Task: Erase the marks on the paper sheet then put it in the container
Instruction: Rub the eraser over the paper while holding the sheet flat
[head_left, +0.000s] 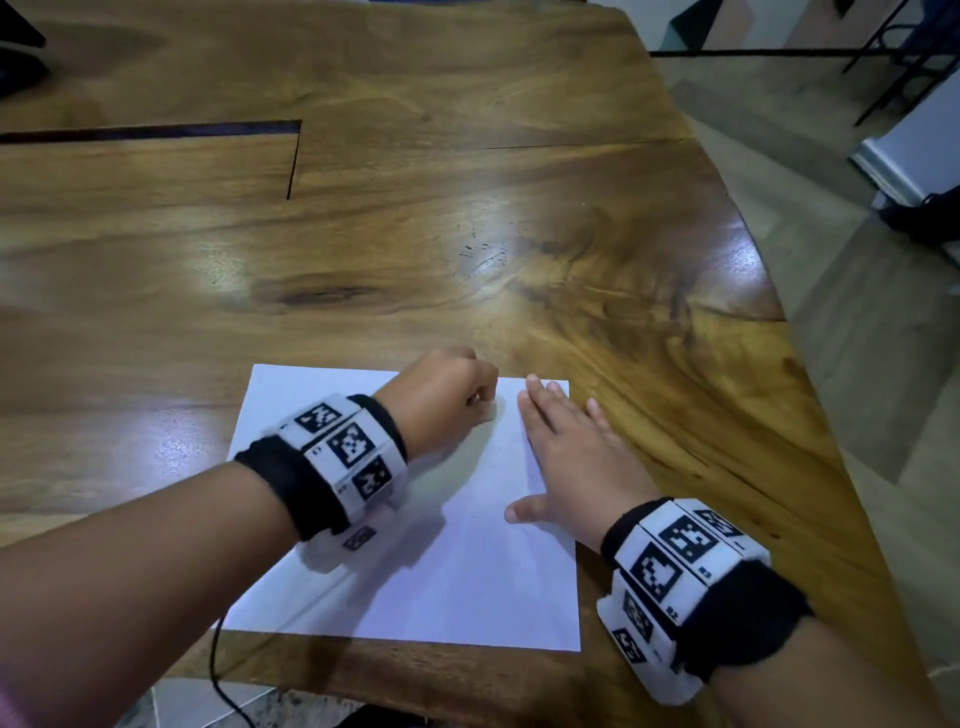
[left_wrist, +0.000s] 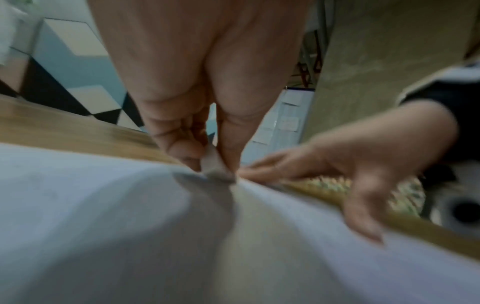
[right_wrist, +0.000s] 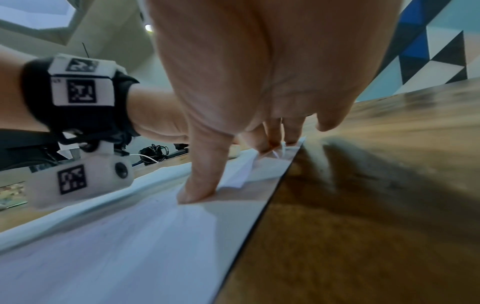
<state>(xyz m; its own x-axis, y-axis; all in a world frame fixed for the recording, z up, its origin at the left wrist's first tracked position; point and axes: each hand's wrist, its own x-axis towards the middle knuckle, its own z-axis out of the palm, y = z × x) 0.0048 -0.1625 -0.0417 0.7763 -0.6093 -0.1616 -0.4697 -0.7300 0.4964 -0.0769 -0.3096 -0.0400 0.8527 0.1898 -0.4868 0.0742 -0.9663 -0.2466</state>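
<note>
A white paper sheet (head_left: 457, 571) lies flat on the wooden table near its front edge. My left hand (head_left: 447, 400) pinches a small whitish eraser (head_left: 489, 410) and presses it onto the sheet near its far edge; the eraser (left_wrist: 215, 168) shows between thumb and fingers in the left wrist view. My right hand (head_left: 566, 452) lies flat with straight fingers on the sheet's right side, holding it down; its fingers (right_wrist: 202, 185) press on the paper (right_wrist: 116, 246). I can make out no marks on the sheet. No container is in view.
The wooden table (head_left: 467, 234) stretches away bare, with a dark slot (head_left: 156, 130) at far left. Its right edge curves close by the right hand, with floor beyond. A thin black cable (head_left: 218, 670) hangs off the front edge by my left arm.
</note>
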